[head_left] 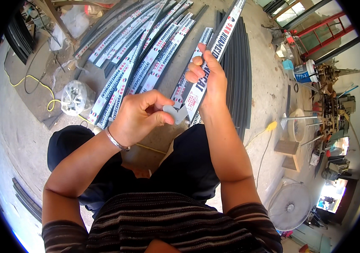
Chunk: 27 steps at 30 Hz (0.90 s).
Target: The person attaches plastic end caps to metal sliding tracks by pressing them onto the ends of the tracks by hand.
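- The right hand [213, 82] is closed around a long, straight profile strip [221, 42] in white printed film, fingers curled over its left edge near the lower end.
- The left hand [138, 113] is nearly shut, thumb and fingers pinching a small pale grey piece [172, 113]; whether this is a loose fitting or a flap, I cannot tell.
- The key relation: the small piece sits at the strip's lower end, just right of the left fingertips and below the right hand. The strip's long axis slants from that end up and to the right, away from the body. The left hand is nearer to this end; the right grips farther up. Whether piece and strip touch is unclear.
- Beyond the hands, film-covered strips [159, 69] lie fanned on the floor, with bare dark strips [235, 80] to the right.
- A clear plastic bag [77, 98] of small parts stands left of the left hand.
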### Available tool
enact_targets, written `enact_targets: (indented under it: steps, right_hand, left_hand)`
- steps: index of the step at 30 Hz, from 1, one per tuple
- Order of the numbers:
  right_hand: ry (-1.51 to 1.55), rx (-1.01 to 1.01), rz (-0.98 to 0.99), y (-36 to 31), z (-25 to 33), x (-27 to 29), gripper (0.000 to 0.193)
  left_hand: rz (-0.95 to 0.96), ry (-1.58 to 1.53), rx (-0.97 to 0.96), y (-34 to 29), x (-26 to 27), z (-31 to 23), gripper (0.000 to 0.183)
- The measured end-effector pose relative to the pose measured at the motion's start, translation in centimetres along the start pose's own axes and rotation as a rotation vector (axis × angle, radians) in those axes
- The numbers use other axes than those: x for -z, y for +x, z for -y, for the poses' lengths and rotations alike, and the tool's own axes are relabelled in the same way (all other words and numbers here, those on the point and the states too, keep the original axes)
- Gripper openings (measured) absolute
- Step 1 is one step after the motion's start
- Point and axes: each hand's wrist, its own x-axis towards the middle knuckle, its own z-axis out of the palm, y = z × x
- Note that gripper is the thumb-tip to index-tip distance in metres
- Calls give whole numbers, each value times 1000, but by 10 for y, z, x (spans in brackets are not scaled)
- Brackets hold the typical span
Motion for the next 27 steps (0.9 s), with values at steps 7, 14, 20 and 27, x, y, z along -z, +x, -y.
enact_targets:
  steps: [7,14,20,27]
  right_hand:
    - [19,18,-55,7,-1,9,28]
    - [-39,38,-89,2,-7,-1,30]
    - [-41,57,-70,6,-9,0,29]
    - [32,74,-112,8,-11,-4,29]
  left_hand:
    - [-87,-55,51,0,-17,8,26]
    - [-141,-51,72,3,-18,12,26]
    - [-208,-94,46,5,-22,14,27]
    - [-254,-88,26,14,-22,10,25]
